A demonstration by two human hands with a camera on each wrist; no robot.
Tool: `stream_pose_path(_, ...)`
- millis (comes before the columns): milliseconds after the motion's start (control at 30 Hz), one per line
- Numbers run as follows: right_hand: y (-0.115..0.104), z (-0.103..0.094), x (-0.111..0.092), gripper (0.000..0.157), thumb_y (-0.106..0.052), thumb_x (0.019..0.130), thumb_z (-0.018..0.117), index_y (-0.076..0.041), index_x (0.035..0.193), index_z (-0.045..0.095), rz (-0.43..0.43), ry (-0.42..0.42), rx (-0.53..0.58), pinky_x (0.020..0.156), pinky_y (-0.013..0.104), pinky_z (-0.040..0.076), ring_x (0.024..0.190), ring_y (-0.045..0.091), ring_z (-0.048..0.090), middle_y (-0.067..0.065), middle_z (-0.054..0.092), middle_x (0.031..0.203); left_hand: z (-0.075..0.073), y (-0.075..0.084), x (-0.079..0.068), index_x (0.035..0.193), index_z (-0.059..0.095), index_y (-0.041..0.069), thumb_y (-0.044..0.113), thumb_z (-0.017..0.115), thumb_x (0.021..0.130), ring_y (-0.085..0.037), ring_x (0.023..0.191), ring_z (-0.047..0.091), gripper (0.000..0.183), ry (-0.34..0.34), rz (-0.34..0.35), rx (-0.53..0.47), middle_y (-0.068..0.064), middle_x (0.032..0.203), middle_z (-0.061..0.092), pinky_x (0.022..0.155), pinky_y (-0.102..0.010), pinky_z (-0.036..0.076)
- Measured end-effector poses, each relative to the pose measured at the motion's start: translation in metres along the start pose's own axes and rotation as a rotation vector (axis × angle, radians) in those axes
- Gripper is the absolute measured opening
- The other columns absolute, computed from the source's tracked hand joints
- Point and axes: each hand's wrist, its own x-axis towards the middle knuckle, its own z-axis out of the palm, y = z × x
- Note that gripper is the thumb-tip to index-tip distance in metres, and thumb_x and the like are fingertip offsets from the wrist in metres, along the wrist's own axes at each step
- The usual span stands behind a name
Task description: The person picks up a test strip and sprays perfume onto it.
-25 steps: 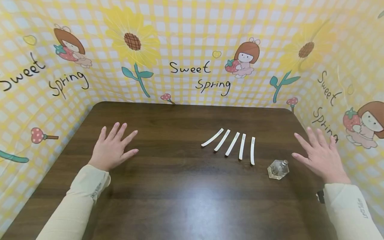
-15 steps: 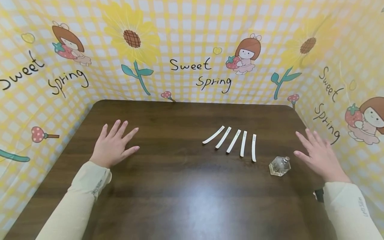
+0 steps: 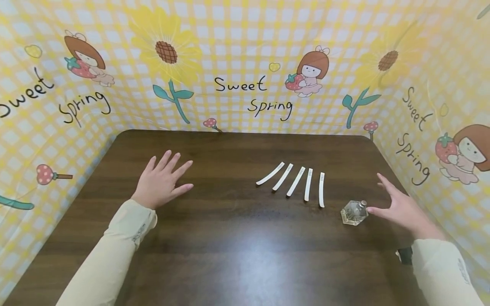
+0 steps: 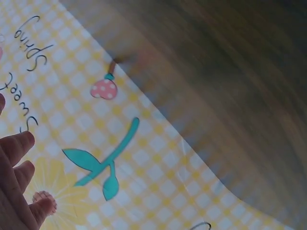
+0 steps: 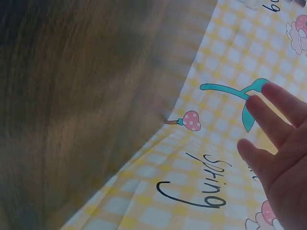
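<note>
A six-sided clear glass perfume bottle point(image 3: 353, 214) with a small metallic neck stands on the right half of the dark wooden table point(image 3: 214, 238). Just right of it is my right hand point(image 3: 402, 210), thumb apart from the fingers and its tip close to the bottle's neck; whether they touch cannot be told. Several white paper strips point(image 3: 321, 190) lie fanned out left of the bottle. My left hand point(image 3: 161, 180) is over the left part of the table, fingers spread and holding nothing. In the right wrist view, the right hand's fingers point(image 5: 268, 120) are extended.
A yellow checked cloth point(image 3: 237, 51) with flowers and lettering walls the table at the back and both sides. Something small and black point(image 3: 404, 256) shows beside the right sleeve point(image 3: 440, 263). Light glares on the tabletop's front middle.
My right hand has turned from palm-down to thumb and fingers parted beside the perfume bottle, its thumb nearer the neck. The left hand has shifted rightward. Bottle and strips stay put.
</note>
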Motion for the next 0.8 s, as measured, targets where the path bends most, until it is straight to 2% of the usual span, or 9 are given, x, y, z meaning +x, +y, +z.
stream_pose_path(100, 0.000, 0.003, -0.003, 0.104, -0.032, 0.078, 0.077, -0.003, 0.152, 0.010, 0.018, 0.007, 0.036, 0.085, 0.068, 0.036, 0.114, 0.057, 0.044, 0.035, 0.045, 0.132, 0.000, 0.009, 0.010, 0.148, 0.037, 0.016, 0.058, 0.046, 0.093, -0.040, 0.139, 0.023, 0.070, -0.035, 0.006, -0.057, -0.020, 0.148, 0.036, 0.108, -0.061, 0.021)
stream_pose_path(233, 0.001, 0.008, -0.008, 0.101, -0.030, 0.077, 0.078, -0.002, 0.151, 0.015, 0.034, -0.004, 0.082, 0.085, 0.067, 0.036, 0.114, 0.057, 0.045, 0.034, 0.050, 0.128, 0.003, 0.026, 0.027, 0.147, 0.037, 0.011, 0.055, 0.043, 0.096, -0.042, 0.132, 0.037, 0.068, -0.070, -0.012, -0.307, -0.019, 0.142, 0.045, 0.101, -0.059, 0.034)
stream_pose_path(333, 0.004, 0.013, -0.011, 0.097, -0.030, 0.078, 0.079, 0.001, 0.149, 0.020, 0.033, -0.022, 0.094, 0.085, 0.067, 0.037, 0.112, 0.057, 0.046, 0.034, 0.052, 0.125, 0.006, 0.040, 0.043, 0.144, 0.042, 0.010, 0.056, 0.041, 0.097, -0.035, 0.101, 0.061, 0.066, -0.116, -0.065, -0.531, -0.018, 0.116, 0.064, 0.077, -0.048, 0.050)
stream_pose_path(433, 0.005, 0.016, -0.013, 0.092, -0.031, 0.077, 0.079, 0.003, 0.146, 0.028, 0.034, -0.028, 0.092, 0.086, 0.066, 0.038, 0.111, 0.057, 0.048, 0.034, 0.055, 0.122, 0.009, 0.053, 0.059, 0.142, 0.047, 0.011, 0.053, 0.042, 0.097, -0.025, 0.083, 0.064, 0.061, -0.161, -0.144, -0.682, -0.014, 0.104, 0.068, 0.062, -0.040, 0.049)
stream_pose_path(467, 0.005, 0.017, -0.013, 0.090, -0.030, 0.077, 0.079, 0.003, 0.145, 0.030, 0.034, -0.028, 0.094, 0.086, 0.066, 0.038, 0.111, 0.056, 0.049, 0.034, 0.056, 0.121, 0.010, 0.057, 0.064, 0.141, 0.048, 0.012, 0.052, 0.043, 0.098, -0.024, 0.084, 0.063, 0.059, -0.170, -0.174, -0.719, -0.013, 0.103, 0.068, 0.064, -0.039, 0.049)
stream_pose_path(533, 0.005, 0.019, -0.013, 0.086, -0.030, 0.077, 0.079, 0.005, 0.142, 0.035, 0.031, -0.031, 0.103, 0.086, 0.065, 0.039, 0.110, 0.054, 0.051, 0.033, 0.057, 0.119, 0.013, 0.065, 0.074, 0.138, 0.051, 0.012, 0.046, 0.046, 0.098, -0.025, 0.102, 0.062, 0.052, -0.167, -0.216, -0.785, -0.012, 0.121, 0.063, 0.077, -0.043, 0.051)
stream_pose_path(600, 0.005, 0.022, -0.013, 0.083, -0.030, 0.076, 0.080, 0.005, 0.139, 0.038, 0.027, -0.032, 0.105, 0.086, 0.063, 0.040, 0.109, 0.052, 0.053, 0.032, 0.059, 0.117, 0.015, 0.073, 0.083, 0.136, 0.053, 0.009, 0.040, 0.048, 0.099, -0.028, 0.111, 0.059, 0.048, -0.173, -0.255, -0.857, -0.013, 0.123, 0.062, 0.088, -0.046, 0.048)
stream_pose_path(667, 0.004, 0.025, -0.014, 0.082, -0.029, 0.076, 0.080, 0.005, 0.138, 0.040, 0.023, -0.043, 0.116, 0.085, 0.062, 0.041, 0.108, 0.050, 0.054, 0.031, 0.059, 0.116, 0.016, 0.081, 0.092, 0.132, 0.055, 0.006, 0.034, 0.050, 0.099, -0.031, 0.112, 0.059, 0.044, -0.192, -0.311, -0.957, -0.015, 0.122, 0.063, 0.092, -0.045, 0.047)
stream_pose_path(800, 0.002, 0.030, -0.015, 0.079, -0.025, 0.076, 0.081, 0.005, 0.137, 0.041, 0.028, -0.052, 0.145, 0.085, 0.061, 0.042, 0.108, 0.048, 0.056, 0.031, 0.060, 0.116, 0.018, 0.097, 0.107, 0.124, 0.060, 0.005, 0.030, 0.055, 0.096, -0.030, 0.092, 0.064, 0.038, -0.254, -0.468, -1.096, -0.016, 0.112, 0.067, 0.076, -0.040, 0.052)
